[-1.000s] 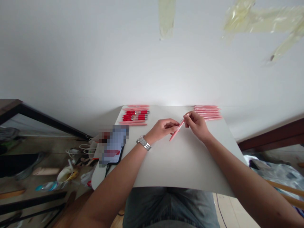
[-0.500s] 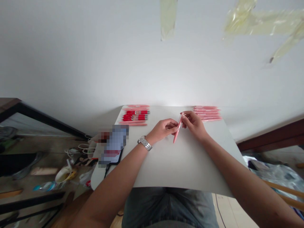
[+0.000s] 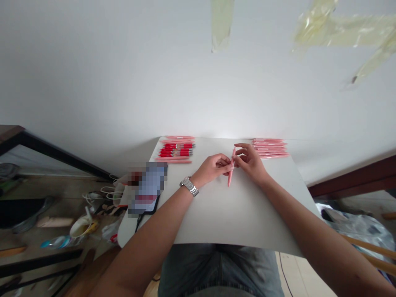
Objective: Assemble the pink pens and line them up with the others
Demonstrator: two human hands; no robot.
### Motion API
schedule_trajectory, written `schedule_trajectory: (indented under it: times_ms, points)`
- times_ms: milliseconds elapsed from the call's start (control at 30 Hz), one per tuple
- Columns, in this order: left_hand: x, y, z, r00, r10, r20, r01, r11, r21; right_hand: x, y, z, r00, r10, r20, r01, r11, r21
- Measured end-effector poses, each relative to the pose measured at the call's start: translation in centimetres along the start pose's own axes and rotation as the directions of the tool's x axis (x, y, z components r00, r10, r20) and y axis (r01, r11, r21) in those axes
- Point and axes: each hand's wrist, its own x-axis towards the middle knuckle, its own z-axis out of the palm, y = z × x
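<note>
Over the middle of the white table (image 3: 213, 218), a pink pen (image 3: 229, 177) is held almost upright in the picture, its lower tip pointing toward me. My left hand (image 3: 218, 165), with a metal watch (image 3: 189, 186) on the wrist, pinches the pen's middle between thumb and fingers. At the upper part of the same pen, my right hand (image 3: 249, 163) has its thumb against the barrel and its index finger curled by the top end. Fingers partly cover the barrel. Several pink pens (image 3: 269, 147) lie in a row just beyond my right hand.
At the back left lie red pens (image 3: 177, 152) with pink pens (image 3: 175, 161) on either side. A phone (image 3: 148, 187) with a cable rests at the left edge. The wall (image 3: 198, 90) meets the table's far side. Floor clutter surrounds a white cup (image 3: 81, 227).
The pen has turned more upright in the picture. My right thumb has slid down along it, and a pale strip seen beside its upper part no longer shows.
</note>
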Motion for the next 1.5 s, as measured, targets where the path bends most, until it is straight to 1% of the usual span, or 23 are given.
schedule_trajectory:
  times_ms: [300,833,1133,1500]
  points:
    - [0.1,-0.48,-0.14,1.0,-0.008,0.001,0.008,1.0,-0.014,0.15,0.32,0.14,1.0,0.014,0.004,-0.014,1.0,0.002]
    - [0.08,-0.48,-0.15,1.0,0.005,-0.003,-0.005,1.0,0.023,0.22,0.59,0.11,1.0,0.004,0.024,-0.004,1.0,0.001]
    - [-0.1,-0.07,0.06,1.0,0.016,-0.021,-0.015,0.999,0.042,0.37,0.77,0.19,1.0,0.002,0.018,-0.002,1.0,-0.006]
    - [-0.07,0.02,0.02,1.0,0.018,-0.012,-0.018,0.999,0.028,0.32,0.71,0.33,1.0,-0.01,0.003,0.01,1.0,-0.014]
